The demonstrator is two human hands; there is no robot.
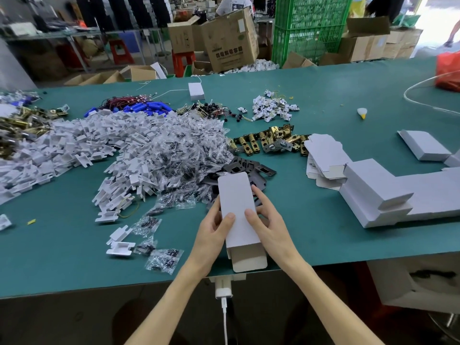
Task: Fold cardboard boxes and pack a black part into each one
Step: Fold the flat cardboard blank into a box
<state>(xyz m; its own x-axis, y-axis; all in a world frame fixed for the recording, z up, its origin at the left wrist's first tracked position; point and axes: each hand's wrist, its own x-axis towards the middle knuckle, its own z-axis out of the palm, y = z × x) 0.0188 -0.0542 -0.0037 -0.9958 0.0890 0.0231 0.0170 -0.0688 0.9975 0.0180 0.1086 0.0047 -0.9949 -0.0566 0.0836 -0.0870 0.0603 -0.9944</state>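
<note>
Head view: left hand (214, 231) and right hand (270, 226) grip the box (237, 202) above the table (74, 257), thumbs on top, fingers (260, 196) wrapped round its sides. Its long axis points away from the person, open end nearest. Black parts (251, 168) lie just beyond; the right hand appears nearer.

I log: box (239, 207) over the near edge of the table (74, 257), between left hand (214, 232) and right hand (268, 227); black parts (258, 168) just behind it; bag heap (174, 155) left; latches (271, 140) behind-right (flat blanks (323, 155) beside them); folded boxes (373, 192) far right.
</note>
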